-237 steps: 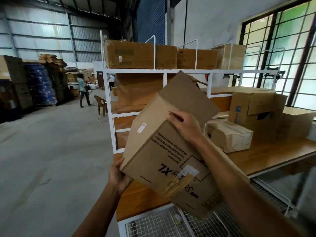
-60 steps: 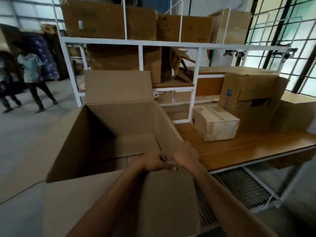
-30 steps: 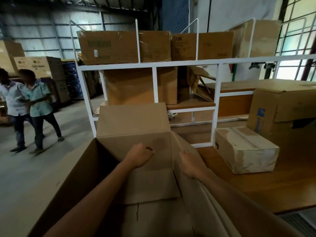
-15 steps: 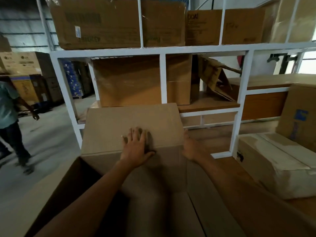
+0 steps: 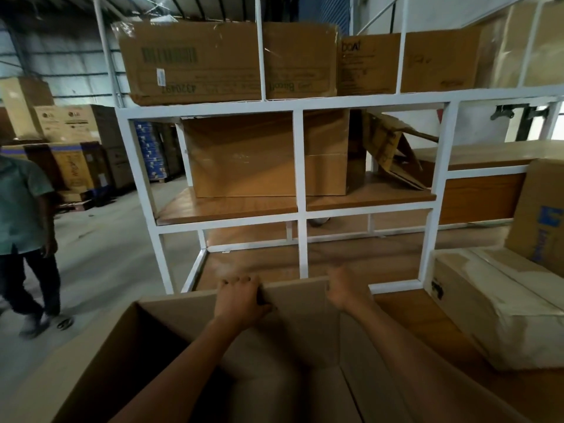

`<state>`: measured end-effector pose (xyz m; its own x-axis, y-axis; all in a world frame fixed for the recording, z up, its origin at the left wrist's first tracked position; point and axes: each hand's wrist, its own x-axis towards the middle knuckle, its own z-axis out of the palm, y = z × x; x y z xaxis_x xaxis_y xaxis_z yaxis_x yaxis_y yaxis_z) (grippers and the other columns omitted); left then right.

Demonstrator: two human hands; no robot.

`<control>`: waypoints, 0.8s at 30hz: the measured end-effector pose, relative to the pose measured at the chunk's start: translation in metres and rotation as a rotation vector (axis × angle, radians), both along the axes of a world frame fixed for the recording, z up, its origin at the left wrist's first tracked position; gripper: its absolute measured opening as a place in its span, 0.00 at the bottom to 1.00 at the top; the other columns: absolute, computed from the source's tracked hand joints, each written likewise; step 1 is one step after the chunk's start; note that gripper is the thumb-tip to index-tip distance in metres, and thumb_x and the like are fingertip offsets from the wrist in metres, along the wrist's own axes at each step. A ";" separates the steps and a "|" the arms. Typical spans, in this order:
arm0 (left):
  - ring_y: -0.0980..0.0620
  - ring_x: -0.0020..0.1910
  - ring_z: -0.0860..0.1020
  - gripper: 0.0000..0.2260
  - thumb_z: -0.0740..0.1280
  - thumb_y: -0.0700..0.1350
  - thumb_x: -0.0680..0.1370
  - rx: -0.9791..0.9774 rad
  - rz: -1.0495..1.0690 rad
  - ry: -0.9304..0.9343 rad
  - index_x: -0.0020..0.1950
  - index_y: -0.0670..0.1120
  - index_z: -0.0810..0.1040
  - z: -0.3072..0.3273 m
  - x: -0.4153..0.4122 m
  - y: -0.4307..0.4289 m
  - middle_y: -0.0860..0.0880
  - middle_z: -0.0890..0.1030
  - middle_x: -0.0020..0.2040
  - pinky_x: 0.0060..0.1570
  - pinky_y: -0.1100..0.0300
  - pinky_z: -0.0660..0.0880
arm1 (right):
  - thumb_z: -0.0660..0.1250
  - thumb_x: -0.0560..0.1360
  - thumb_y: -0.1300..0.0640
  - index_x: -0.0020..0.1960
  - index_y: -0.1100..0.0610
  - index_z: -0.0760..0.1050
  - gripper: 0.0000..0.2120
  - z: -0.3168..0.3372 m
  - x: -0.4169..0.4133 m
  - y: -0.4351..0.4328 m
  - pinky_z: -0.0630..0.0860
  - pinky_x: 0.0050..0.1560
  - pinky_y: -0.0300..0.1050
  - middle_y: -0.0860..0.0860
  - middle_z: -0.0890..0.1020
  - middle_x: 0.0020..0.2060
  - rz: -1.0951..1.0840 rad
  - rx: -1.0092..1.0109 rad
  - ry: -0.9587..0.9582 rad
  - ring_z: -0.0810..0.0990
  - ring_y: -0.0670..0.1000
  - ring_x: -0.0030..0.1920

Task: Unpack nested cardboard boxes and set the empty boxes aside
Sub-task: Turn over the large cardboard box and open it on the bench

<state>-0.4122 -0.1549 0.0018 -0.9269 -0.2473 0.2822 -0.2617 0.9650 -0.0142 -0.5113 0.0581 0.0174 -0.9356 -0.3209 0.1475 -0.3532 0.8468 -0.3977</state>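
Hands grip the far rim of the open box (image 5: 293,325) (left hand (image 5: 241,300), right hand (image 5: 346,290)), near the taped parcel (image 5: 494,309) on the desk (image 5: 427,334).

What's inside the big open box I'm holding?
The open box shows only bare cardboard walls and floor flaps. Both forearms and the left hand cover part of the bottom, so that stays unseen.

open box (image 5: 158,340) wide and unblocked inside, with room above its far rim. just beyond, white rack posts (image 5: 302,245) barring the way ahead. taped carton (image 5: 494,309) crowding the right on the wooden table (image 5: 427,328). clear floor (image 5: 100,254) to the left, apart from a passer-by (image 5: 24,227).
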 end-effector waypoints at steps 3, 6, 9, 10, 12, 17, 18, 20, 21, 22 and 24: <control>0.52 0.47 0.78 0.16 0.70 0.64 0.70 0.070 -0.017 0.030 0.47 0.55 0.73 0.001 0.019 0.001 0.53 0.80 0.47 0.55 0.50 0.75 | 0.64 0.79 0.57 0.48 0.54 0.74 0.02 -0.001 0.018 -0.001 0.66 0.37 0.37 0.48 0.75 0.41 -0.001 0.051 0.018 0.72 0.44 0.37; 0.53 0.43 0.77 0.15 0.71 0.63 0.70 0.073 -0.017 0.017 0.44 0.56 0.71 0.003 0.027 0.000 0.53 0.81 0.45 0.53 0.51 0.75 | 0.62 0.81 0.55 0.49 0.54 0.73 0.04 -0.001 0.023 -0.001 0.66 0.35 0.38 0.50 0.77 0.43 0.017 0.086 0.035 0.73 0.45 0.37; 0.53 0.45 0.77 0.15 0.71 0.63 0.71 0.061 -0.034 -0.017 0.45 0.55 0.73 0.007 0.015 -0.010 0.53 0.81 0.47 0.49 0.54 0.74 | 0.61 0.81 0.57 0.54 0.59 0.75 0.07 0.006 0.019 -0.007 0.72 0.45 0.45 0.55 0.80 0.49 0.035 0.114 0.034 0.79 0.54 0.47; 0.52 0.47 0.78 0.15 0.71 0.63 0.71 0.065 -0.037 -0.037 0.47 0.55 0.74 0.007 0.007 -0.016 0.52 0.81 0.48 0.51 0.53 0.74 | 0.61 0.81 0.57 0.55 0.59 0.75 0.08 0.006 0.013 -0.011 0.72 0.45 0.44 0.56 0.80 0.51 0.037 0.116 0.044 0.79 0.54 0.47; 0.49 0.51 0.78 0.15 0.71 0.62 0.72 0.072 -0.035 -0.044 0.48 0.54 0.75 0.007 -0.014 -0.031 0.50 0.81 0.50 0.58 0.46 0.73 | 0.61 0.81 0.56 0.55 0.58 0.75 0.07 0.002 -0.005 -0.026 0.70 0.46 0.42 0.52 0.79 0.50 0.018 0.091 0.086 0.75 0.49 0.44; 0.46 0.55 0.77 0.16 0.70 0.62 0.72 0.049 -0.026 -0.091 0.50 0.52 0.75 0.011 -0.070 -0.080 0.48 0.80 0.53 0.61 0.42 0.71 | 0.64 0.80 0.53 0.57 0.56 0.76 0.09 -0.001 -0.058 -0.080 0.71 0.49 0.42 0.53 0.80 0.53 -0.069 0.059 0.069 0.78 0.49 0.50; 0.47 0.56 0.76 0.16 0.70 0.62 0.72 0.049 -0.032 -0.092 0.51 0.52 0.75 0.010 -0.081 -0.089 0.48 0.80 0.54 0.61 0.43 0.71 | 0.64 0.79 0.53 0.58 0.55 0.76 0.09 -0.003 -0.068 -0.089 0.71 0.49 0.43 0.53 0.81 0.53 -0.090 0.063 0.060 0.79 0.50 0.51; 0.47 0.57 0.75 0.17 0.70 0.63 0.72 0.048 -0.041 -0.084 0.52 0.52 0.75 0.009 -0.101 -0.104 0.49 0.79 0.55 0.63 0.43 0.68 | 0.65 0.79 0.52 0.58 0.55 0.75 0.10 -0.004 -0.085 -0.104 0.71 0.46 0.42 0.52 0.81 0.52 -0.128 0.077 0.047 0.80 0.50 0.51; 0.47 0.58 0.75 0.18 0.70 0.63 0.72 0.038 -0.041 -0.075 0.52 0.53 0.75 0.008 -0.109 -0.111 0.50 0.79 0.55 0.64 0.43 0.67 | 0.65 0.79 0.51 0.58 0.54 0.76 0.11 -0.005 -0.094 -0.111 0.71 0.44 0.42 0.52 0.81 0.52 -0.145 0.076 0.048 0.80 0.49 0.50; 0.47 0.58 0.75 0.18 0.70 0.64 0.72 0.026 -0.040 -0.066 0.53 0.53 0.75 0.007 -0.115 -0.117 0.50 0.79 0.55 0.64 0.43 0.67 | 0.65 0.79 0.50 0.58 0.54 0.76 0.11 -0.005 -0.100 -0.118 0.72 0.43 0.42 0.51 0.81 0.51 -0.168 0.062 0.049 0.80 0.49 0.49; 0.48 0.58 0.76 0.18 0.69 0.64 0.72 0.012 -0.045 -0.046 0.53 0.53 0.75 0.004 -0.125 -0.127 0.50 0.80 0.56 0.64 0.44 0.66 | 0.65 0.78 0.50 0.57 0.54 0.76 0.11 -0.005 -0.109 -0.128 0.73 0.41 0.42 0.51 0.81 0.50 -0.202 0.020 0.057 0.80 0.49 0.48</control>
<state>-0.5371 -0.2818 0.0063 -0.9492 -0.2078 0.2363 -0.2169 0.9761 -0.0131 -0.6206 -0.0702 0.0124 -0.9714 -0.1314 0.1978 -0.1973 0.9101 -0.3644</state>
